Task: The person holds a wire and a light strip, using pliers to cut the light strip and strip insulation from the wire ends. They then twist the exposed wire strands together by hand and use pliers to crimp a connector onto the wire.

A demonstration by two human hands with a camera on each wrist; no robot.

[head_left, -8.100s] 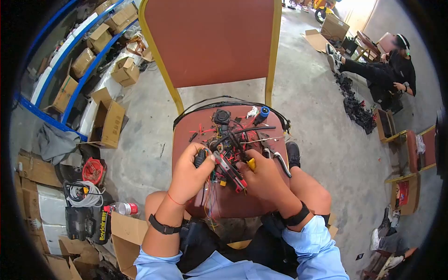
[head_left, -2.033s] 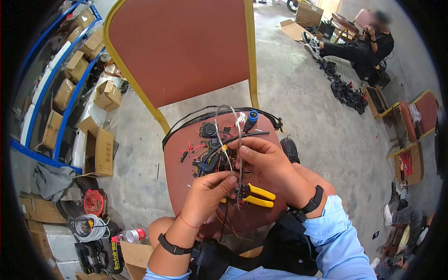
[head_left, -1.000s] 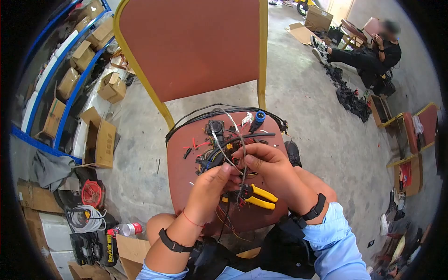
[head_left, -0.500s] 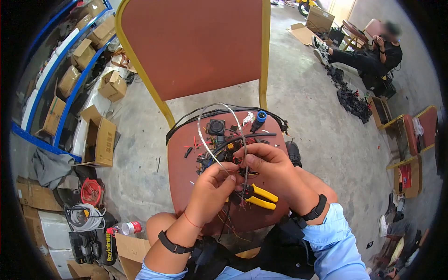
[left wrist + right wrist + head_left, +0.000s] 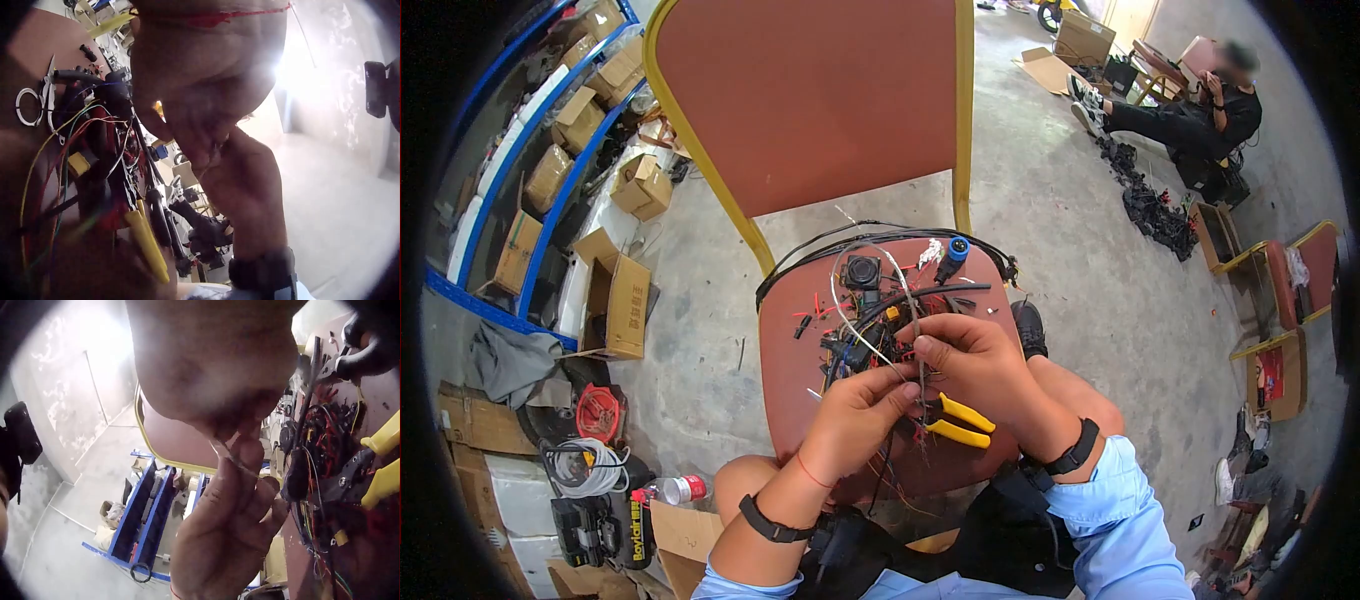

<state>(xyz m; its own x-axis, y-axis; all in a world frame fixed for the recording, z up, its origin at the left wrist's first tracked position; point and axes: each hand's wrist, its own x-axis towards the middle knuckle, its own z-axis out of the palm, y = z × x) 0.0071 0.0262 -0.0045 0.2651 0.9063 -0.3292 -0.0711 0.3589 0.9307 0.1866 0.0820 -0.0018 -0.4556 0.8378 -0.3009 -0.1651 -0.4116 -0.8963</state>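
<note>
A thin grey wire with a silvery, braided look (image 5: 834, 285) rises in a loop over the cluttered chair seat (image 5: 785, 365). My left hand (image 5: 855, 415) pinches it between thumb and fingers at the loop's lower left. Close beside it, my right hand (image 5: 970, 365) pinches the other side of the wire. The fingertips almost meet, and in the right wrist view the wire (image 5: 234, 459) runs between both hands. Yellow-handled pliers (image 5: 960, 420) lie on the seat just below the hands, their head among frayed wire ends.
Behind the hands lies a pile of wires and parts, with a square black part (image 5: 863, 271), a blue-ended connector (image 5: 953, 258) and a black cable (image 5: 940, 290). The chair back (image 5: 810, 110) stands beyond. Boxes and shelves (image 5: 545, 235) are left; a seated person (image 5: 1215, 110) is far right.
Earlier my hands held a red-and-grey tool and a yellow-handled one; now both hold the wire. Over the last second the loop shifts shape, and a pale wire end now sticks up above it.
</note>
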